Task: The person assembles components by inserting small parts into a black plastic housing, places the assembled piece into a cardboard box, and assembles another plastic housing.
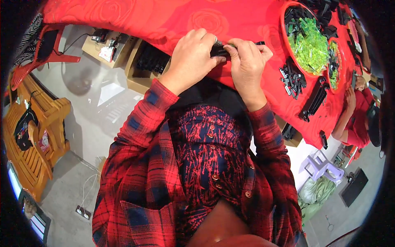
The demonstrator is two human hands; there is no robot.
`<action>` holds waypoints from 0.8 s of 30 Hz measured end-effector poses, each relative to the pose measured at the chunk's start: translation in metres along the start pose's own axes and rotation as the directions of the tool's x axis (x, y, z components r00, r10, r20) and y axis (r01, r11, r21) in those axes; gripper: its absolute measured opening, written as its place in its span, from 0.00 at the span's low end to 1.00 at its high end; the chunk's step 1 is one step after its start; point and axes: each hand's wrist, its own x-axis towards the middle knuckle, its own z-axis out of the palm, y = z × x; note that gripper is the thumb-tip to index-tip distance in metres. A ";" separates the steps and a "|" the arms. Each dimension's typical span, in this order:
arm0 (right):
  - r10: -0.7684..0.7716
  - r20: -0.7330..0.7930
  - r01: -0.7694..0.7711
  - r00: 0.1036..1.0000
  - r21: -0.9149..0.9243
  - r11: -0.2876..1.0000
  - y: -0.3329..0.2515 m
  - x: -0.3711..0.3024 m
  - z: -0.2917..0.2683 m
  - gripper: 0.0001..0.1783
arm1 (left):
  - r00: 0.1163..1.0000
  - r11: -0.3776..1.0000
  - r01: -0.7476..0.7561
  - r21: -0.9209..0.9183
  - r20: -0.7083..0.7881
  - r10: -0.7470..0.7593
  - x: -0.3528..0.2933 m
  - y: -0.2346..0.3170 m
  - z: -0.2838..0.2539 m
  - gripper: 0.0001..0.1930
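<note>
Pinching part of a black pc (218, 50) betw. thumb & fingers, the L hand (191, 55) was at the near edge of the red-clothed counter (255, 16). The R hand (247, 66) pinched the same pc just beside it, thumb toward the person. Fingers hid most of the pc, so couldn't tell if anything was being fitted to it.

Progress, as judged: this one looked mid-job, i.e. in both hands & not yet set down. Plenty prob. left: the big basin (284, 31) was well filled w/ green bits (308, 47) plus black ones, a small basin (342, 57) next to it held more, & a loose pile of small black bits (293, 80) lay nearby on the cloth. Long black pcs (314, 99) lay grouped near the R edge; done or waiting, couldn't tell. Under the counter, L of the person, a box (140, 84) held a good no. of black parts (151, 57), maybe finished, maybe supply. So some output was possible, but no exact count/% could be given.
</note>
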 end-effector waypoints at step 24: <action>0.587 -0.240 -0.619 0.773 -0.080 0.782 0.117 0.016 -0.116 0.09 | 0.960 0.929 0.276 -0.246 0.116 -0.254 -0.013 0.039 -0.032 0.20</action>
